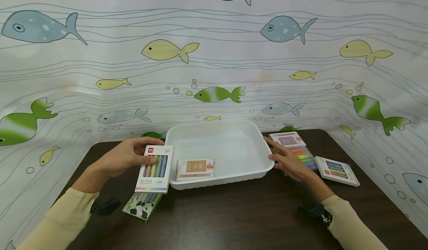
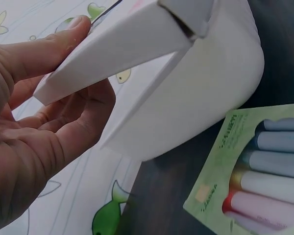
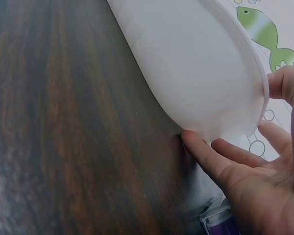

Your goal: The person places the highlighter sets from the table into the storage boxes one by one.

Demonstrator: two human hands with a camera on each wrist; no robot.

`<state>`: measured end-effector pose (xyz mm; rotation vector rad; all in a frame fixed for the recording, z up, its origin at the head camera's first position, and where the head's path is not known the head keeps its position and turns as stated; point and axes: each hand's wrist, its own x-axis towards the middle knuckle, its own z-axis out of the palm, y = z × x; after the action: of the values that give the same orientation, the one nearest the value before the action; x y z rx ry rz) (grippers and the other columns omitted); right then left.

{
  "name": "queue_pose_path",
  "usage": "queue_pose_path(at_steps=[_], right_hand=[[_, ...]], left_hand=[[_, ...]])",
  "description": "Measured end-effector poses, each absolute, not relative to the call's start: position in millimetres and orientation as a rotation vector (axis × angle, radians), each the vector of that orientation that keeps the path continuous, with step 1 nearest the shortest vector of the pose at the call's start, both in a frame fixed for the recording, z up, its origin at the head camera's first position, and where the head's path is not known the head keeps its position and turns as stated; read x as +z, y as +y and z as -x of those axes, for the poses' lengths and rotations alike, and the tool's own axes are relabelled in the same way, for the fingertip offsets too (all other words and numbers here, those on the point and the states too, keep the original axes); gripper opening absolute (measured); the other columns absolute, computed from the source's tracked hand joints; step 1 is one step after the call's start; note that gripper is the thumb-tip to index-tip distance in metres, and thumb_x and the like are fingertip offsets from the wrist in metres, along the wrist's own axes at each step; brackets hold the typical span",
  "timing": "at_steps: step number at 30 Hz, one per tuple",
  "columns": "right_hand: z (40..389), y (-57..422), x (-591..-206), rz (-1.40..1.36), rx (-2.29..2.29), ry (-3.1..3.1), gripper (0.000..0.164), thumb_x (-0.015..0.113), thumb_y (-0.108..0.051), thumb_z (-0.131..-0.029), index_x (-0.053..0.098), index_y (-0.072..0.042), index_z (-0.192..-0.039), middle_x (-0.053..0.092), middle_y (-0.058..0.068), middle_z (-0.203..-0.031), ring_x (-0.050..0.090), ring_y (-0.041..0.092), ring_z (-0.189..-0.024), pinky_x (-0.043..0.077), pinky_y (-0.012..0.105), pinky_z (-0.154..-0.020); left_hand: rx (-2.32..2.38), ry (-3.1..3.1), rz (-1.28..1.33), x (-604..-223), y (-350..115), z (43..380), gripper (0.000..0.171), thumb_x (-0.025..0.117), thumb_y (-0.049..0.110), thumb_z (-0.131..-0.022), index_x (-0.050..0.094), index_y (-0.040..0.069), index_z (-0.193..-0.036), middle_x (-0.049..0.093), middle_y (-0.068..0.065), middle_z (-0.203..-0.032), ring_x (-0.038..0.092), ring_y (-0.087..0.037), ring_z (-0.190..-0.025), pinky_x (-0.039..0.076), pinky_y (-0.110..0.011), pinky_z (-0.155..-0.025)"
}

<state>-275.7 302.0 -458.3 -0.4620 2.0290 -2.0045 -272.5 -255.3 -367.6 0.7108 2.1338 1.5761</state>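
Observation:
My left hand (image 1: 123, 157) pinches a white highlighter box (image 1: 153, 185), its thumb across the front near the window that shows several coloured pens. The box is tilted up at the left end of a white plastic tray (image 1: 220, 182). Inside the tray, near its front left, lies a small box with a brown label (image 1: 195, 166). Below the held box a green panda-print pen box (image 1: 142, 209) lies on the table, partly covered in the head view. At the tray's right end my right hand (image 1: 289, 162) touches the outer wall with extended fingers (image 3: 206, 152).
Right of the tray lie a box with a purple label (image 1: 288, 139), a pack of rainbow-coloured pens (image 1: 305, 157) and another white highlighter box (image 1: 337, 171). The dark wooden table (image 1: 227, 216) meets a fish-print backdrop (image 1: 230, 68) behind and at the sides.

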Motion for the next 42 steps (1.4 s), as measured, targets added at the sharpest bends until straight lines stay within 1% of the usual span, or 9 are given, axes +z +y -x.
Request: queue_pose_path(at_steps=[6,12,16,23,25,30,33,36,42], right_hand=[[274.9,302.3,-457.2,0.455,-1.999,2.032,0.07,0.058,-0.012,-0.105,0.024,-0.024,-0.165,0.021,0.02,-0.164,0.038,0.047,-0.139,0.052,0.048,-0.095],[276.0,302.1,-457.6,0.483,-2.006,2.02,0.069,0.057,-0.009,-0.106,0.024,-0.022,-0.165,0.024,0.022,-0.162,0.04,0.046,-0.138,0.053,0.048,-0.095],[277.4,302.5,-457.3,0.486,-2.001,2.019,0.068,0.057,-0.01,-0.106,0.024,-0.022,-0.165,0.023,0.022,-0.162,0.041,0.044,-0.138,0.053,0.048,-0.095],[278.9,302.6,-455.3,0.509,-2.016,1.986,0.067,0.055,-0.01,-0.107,0.023,-0.021,-0.165,0.013,0.014,-0.167,0.031,0.042,-0.145,0.052,0.048,-0.096],[278.2,302.5,-455.6,0.496,-2.022,1.98,0.067,0.056,-0.01,-0.107,0.024,-0.022,-0.165,0.014,0.014,-0.167,0.032,0.042,-0.144,0.052,0.049,-0.095],[277.6,303.7,-457.2,0.493,-2.026,1.982,0.068,0.056,-0.009,-0.107,0.024,-0.021,-0.165,0.015,0.017,-0.166,0.033,0.042,-0.144,0.052,0.049,-0.095],[278.0,304.1,-457.5,0.501,-2.023,1.983,0.067,0.056,-0.01,-0.107,0.023,-0.021,-0.165,0.014,0.017,-0.166,0.032,0.041,-0.144,0.052,0.05,-0.095],[277.5,303.7,-457.2,0.501,-2.017,1.991,0.068,0.056,-0.011,-0.106,0.023,-0.02,-0.165,0.016,0.019,-0.165,0.033,0.042,-0.144,0.052,0.05,-0.095],[276.2,302.8,-456.9,0.488,-2.007,2.014,0.068,0.058,-0.011,-0.106,0.024,-0.021,-0.165,0.02,0.022,-0.163,0.036,0.043,-0.141,0.053,0.049,-0.095]], left_hand=[[1.576,2.118,-0.71,-365.5,-242.6,278.8,0.059,0.075,0.005,-0.094,0.048,-0.001,-0.146,0.065,-0.026,-0.119,0.067,-0.041,-0.098,0.059,-0.049,-0.079],[1.607,2.092,-0.723,-369.6,-232.7,289.2,0.058,0.074,0.006,-0.095,0.048,0.001,-0.147,0.066,-0.025,-0.12,0.067,-0.04,-0.101,0.058,-0.049,-0.081],[1.605,2.093,-0.722,-370.5,-225.9,293.6,0.059,0.074,0.008,-0.096,0.046,0.001,-0.148,0.066,-0.024,-0.12,0.067,-0.04,-0.101,0.058,-0.048,-0.082],[1.589,2.151,-0.679,-363.2,-211.9,303.5,0.062,0.077,0.013,-0.094,0.048,0.003,-0.147,0.065,-0.023,-0.121,0.067,-0.037,-0.099,0.059,-0.045,-0.081],[1.582,2.165,-0.655,-361.1,-207.6,307.3,0.062,0.079,0.015,-0.093,0.049,0.004,-0.147,0.065,-0.023,-0.121,0.067,-0.037,-0.099,0.059,-0.046,-0.081],[1.554,2.221,-0.623,-359.3,-199.4,316.9,0.063,0.081,0.019,-0.091,0.052,0.007,-0.145,0.064,-0.022,-0.12,0.067,-0.037,-0.097,0.058,-0.047,-0.081],[1.548,2.238,-0.606,-359.4,-196.2,321.3,0.067,0.082,0.02,-0.09,0.051,0.007,-0.147,0.063,-0.022,-0.121,0.067,-0.037,-0.098,0.058,-0.047,-0.082],[1.564,2.23,-0.59,-360.1,-193.4,325.4,0.068,0.082,0.019,-0.091,0.049,0.005,-0.149,0.062,-0.023,-0.122,0.067,-0.037,-0.099,0.059,-0.046,-0.082],[1.598,2.23,-0.541,-360.6,-191.6,334.2,0.066,0.083,0.017,-0.09,0.052,0.007,-0.147,0.063,-0.022,-0.122,0.068,-0.036,-0.1,0.058,-0.046,-0.083]])
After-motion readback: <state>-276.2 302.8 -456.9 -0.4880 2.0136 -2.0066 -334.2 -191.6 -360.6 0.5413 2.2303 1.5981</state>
